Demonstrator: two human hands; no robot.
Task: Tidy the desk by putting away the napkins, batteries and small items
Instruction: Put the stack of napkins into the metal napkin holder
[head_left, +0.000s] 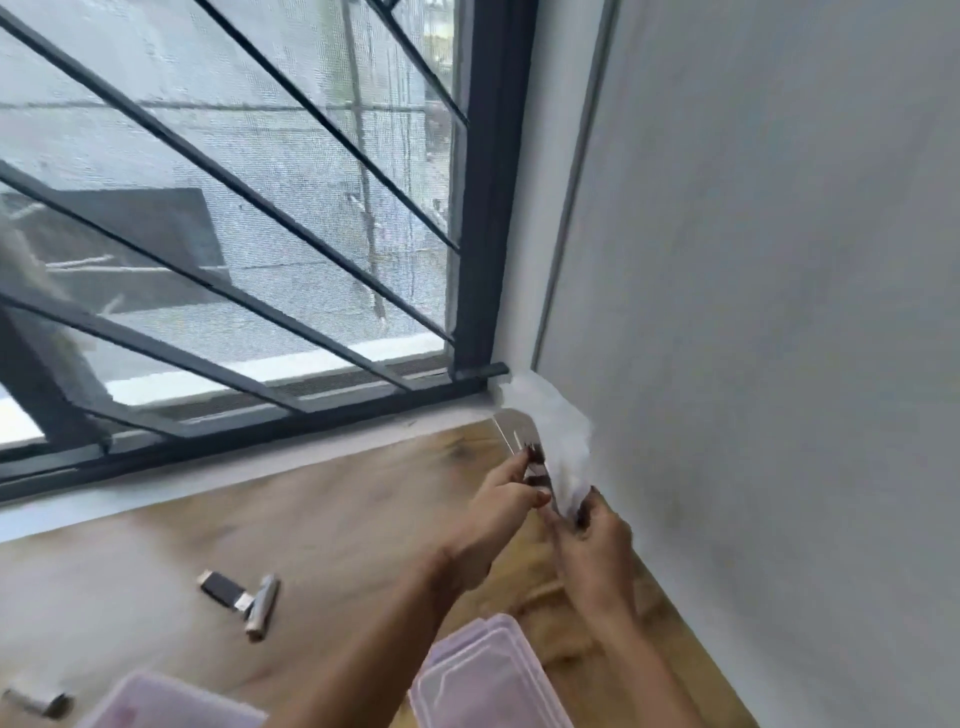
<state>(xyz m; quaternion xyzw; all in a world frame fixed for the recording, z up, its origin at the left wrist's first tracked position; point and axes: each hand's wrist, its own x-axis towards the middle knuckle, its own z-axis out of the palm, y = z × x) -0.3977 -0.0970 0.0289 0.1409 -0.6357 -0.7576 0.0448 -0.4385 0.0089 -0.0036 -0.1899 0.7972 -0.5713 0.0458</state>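
White napkins stand in a shiny metal napkin holder in the far right corner of the wooden desk. My left hand pinches the holder's near edge. My right hand grips the lower end of the napkins by the wall. Two batteries lie to the left: a dark one and a silver one, touching each other. Another small silver item lies at the bottom left; blur hides what it is.
Two clear plastic lidded boxes sit near the front edge, one under my forearms and one at the bottom left. A barred window runs along the desk's far side. A grey wall bounds the right.
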